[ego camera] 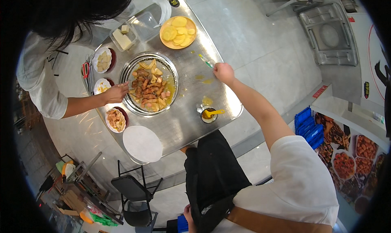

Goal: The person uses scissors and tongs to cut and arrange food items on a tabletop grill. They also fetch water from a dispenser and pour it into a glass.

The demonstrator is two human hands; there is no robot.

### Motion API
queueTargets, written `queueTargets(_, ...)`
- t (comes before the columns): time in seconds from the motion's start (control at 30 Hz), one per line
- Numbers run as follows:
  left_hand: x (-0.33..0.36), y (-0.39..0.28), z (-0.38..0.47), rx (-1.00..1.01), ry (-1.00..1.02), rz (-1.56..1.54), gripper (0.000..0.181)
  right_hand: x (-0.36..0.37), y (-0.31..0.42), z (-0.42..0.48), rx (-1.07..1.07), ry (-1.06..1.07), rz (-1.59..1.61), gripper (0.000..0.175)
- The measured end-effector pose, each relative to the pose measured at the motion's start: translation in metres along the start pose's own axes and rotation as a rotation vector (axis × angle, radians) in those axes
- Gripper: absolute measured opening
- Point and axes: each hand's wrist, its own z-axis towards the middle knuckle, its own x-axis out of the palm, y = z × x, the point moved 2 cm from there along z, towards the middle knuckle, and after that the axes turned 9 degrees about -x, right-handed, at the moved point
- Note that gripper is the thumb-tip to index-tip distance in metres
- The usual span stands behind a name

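My right hand point(224, 73) is closed on the end of a thin, partly green and yellow strip point(206, 61), perhaps a packet, over the metal table point(191, 80). My left hand point(188, 214) shows only in part, low beside my black apron; its fingers are unclear. A round grill pan point(149, 91) of browned meat and sliced pieces sits in the table. Right of it stands a cup point(209, 115) with a yellow brush or spoon point(215, 112). Sliced potatoes point(178, 33) lie on a round plate behind the pan.
Across the table a person's hand point(117, 92) reaches to the pan's rim. Small bowls point(115, 120), red-handled scissors point(85, 70), a tub of white blocks point(122, 39) and white round paper point(142, 143) lie around. A black chair point(131, 188) stands at lower left.
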Motion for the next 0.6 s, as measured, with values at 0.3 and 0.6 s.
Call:
queueTargets(0.3,0.004,-0.017,-0.006,0.015,0.002,0.055,0.014,-0.026,-0.019,-0.059,0.057,-0.129,0.086,0.021)
queueTargets(0.6,0.007,-0.021,0.002,0.063,0.034,-0.02,0.016,0.001,-0.099,-0.296,0.317,0.328,-0.028,0.021)
